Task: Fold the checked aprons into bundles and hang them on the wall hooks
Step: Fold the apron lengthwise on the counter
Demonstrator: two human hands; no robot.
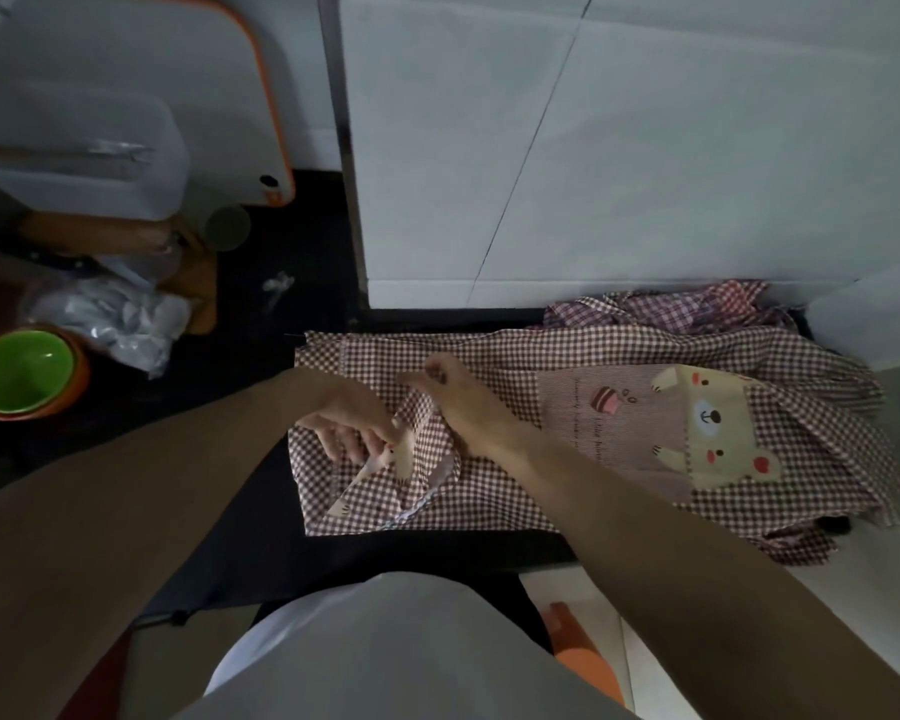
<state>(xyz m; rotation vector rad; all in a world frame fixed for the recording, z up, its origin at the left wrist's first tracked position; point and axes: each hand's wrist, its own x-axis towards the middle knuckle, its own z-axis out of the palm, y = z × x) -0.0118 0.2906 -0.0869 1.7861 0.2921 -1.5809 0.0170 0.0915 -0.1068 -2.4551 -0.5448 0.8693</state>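
on a dark worktop [219, 522], the left hand [346, 423] has its fingers pinched on a strap of the checked apron [489, 491] while the right hand [455, 402] grips its gathered cloth. folding looks barely begun. behind, a second apron [697, 306] lies crumpled, nothing hung.

The single head-worn camera is looking steeply down from above the person's chest, facing the dark counter [261, 522] and white wall [645, 148] at 12 o'clock, sitting close, wide-angle, with forearms entering from 6 o'clock.
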